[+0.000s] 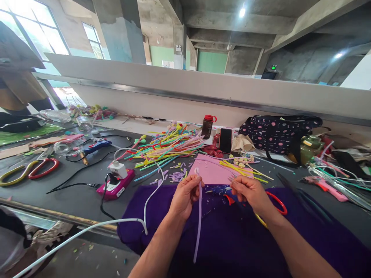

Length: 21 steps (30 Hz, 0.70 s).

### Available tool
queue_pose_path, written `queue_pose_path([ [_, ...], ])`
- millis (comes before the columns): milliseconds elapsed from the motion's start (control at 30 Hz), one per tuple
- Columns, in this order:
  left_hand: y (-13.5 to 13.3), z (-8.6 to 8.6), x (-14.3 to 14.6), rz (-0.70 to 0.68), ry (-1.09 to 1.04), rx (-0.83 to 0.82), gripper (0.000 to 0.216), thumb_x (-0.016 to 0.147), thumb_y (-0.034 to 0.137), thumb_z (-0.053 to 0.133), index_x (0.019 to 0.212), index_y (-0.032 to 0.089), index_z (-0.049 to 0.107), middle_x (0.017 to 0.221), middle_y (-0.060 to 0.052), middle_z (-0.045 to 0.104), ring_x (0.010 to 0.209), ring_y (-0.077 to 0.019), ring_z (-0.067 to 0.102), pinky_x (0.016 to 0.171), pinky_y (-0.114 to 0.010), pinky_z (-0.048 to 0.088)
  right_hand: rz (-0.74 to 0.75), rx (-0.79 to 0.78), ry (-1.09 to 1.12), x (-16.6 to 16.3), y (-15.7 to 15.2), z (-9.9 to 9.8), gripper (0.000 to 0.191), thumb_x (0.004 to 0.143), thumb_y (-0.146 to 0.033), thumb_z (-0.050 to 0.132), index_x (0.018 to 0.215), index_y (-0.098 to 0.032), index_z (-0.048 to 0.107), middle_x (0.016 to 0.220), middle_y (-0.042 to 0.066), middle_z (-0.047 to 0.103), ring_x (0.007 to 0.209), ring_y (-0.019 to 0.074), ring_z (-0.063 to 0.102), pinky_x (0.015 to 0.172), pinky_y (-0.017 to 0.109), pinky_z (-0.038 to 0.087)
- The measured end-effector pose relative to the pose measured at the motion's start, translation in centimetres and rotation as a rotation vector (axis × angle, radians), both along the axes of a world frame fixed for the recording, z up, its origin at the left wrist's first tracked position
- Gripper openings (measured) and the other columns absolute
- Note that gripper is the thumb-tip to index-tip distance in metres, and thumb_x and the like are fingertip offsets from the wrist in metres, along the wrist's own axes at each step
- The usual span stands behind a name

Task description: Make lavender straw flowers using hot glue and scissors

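My left hand (185,195) is closed in a pinch on a long pale lilac straw (198,220) that hangs down over the purple cloth (232,239). My right hand (251,191) is closed on thin metal tweezers (232,178), whose tips point left toward the top of the straw. Both hands hover over the cloth, in front of a pink sheet (211,172). Under the right wrist lie scissors with red and yellow handles (278,206). A blue tool (218,189) rests between the hands.
A heap of coloured straws (168,148) lies behind the pink sheet, with a dark bottle (207,125), a phone (225,140) and a spotted bag (275,135). A pink power strip (116,185) with a white cable sits left. A blue glue gun (97,146) and red scissors (43,168) lie farther left.
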<state>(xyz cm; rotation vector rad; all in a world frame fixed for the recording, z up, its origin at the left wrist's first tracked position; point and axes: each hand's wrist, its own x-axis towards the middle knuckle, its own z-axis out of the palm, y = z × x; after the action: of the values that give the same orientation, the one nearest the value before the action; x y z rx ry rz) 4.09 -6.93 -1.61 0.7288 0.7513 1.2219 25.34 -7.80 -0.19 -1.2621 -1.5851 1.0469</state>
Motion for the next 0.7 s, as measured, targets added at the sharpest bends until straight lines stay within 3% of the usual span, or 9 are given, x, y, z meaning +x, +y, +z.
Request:
queue_pose_path([
  [133,-0.3,0.3,0.0,0.034,0.001,-0.008,0.021,0.069,0.032,0.065,0.064,0.014,0.057,0.048,0.005,0.049,0.038,-0.0017,0.035,0.036,-0.016,0.02,-0.026,0.042,-0.112,0.9,0.5,-0.4,0.026,0.081,-0.038,0.05,0.068,-0.017,0.057,0.057,-0.001,0.056,0.042,0.0088,0.046,0.039,0.02,0.034],
  [267,-0.5,0.4,-0.2,0.074,-0.03,-0.049,0.018,0.07,0.03,0.065,0.065,0.015,0.056,0.057,0.004,0.055,0.039,-0.0009,0.036,0.036,-0.016,0.021,-0.134,0.214,-0.271,1.0,0.8,-0.3,0.023,0.082,-0.035,0.049,0.071,-0.017,0.06,0.061,0.0,0.058,0.049,0.0114,0.05,0.048,0.023,0.038],
  [400,-0.6,0.0,-0.5,0.054,-0.042,-0.124,0.02,0.071,0.03,0.065,0.064,0.014,0.055,0.055,0.004,0.052,0.038,-0.0006,0.034,0.036,-0.015,0.021,-0.227,0.357,-0.399,1.5,1.4,-0.3,0.023,0.084,-0.034,0.049,0.071,-0.018,0.06,0.06,0.0,0.058,0.053,0.013,0.051,0.054,0.024,0.039],
  [700,-0.6,-0.3,-0.5,0.053,-0.013,-0.209,0.019,0.07,0.028,0.066,0.066,0.015,0.053,0.058,0.003,0.054,0.04,-0.0013,0.036,0.037,-0.013,0.023,-0.085,0.492,-0.551,2.1,2.8,-1.7,0.015,0.086,-0.026,0.047,0.079,-0.021,0.06,0.069,0.002,0.063,0.063,0.0147,0.058,0.061,0.025,0.042],
])
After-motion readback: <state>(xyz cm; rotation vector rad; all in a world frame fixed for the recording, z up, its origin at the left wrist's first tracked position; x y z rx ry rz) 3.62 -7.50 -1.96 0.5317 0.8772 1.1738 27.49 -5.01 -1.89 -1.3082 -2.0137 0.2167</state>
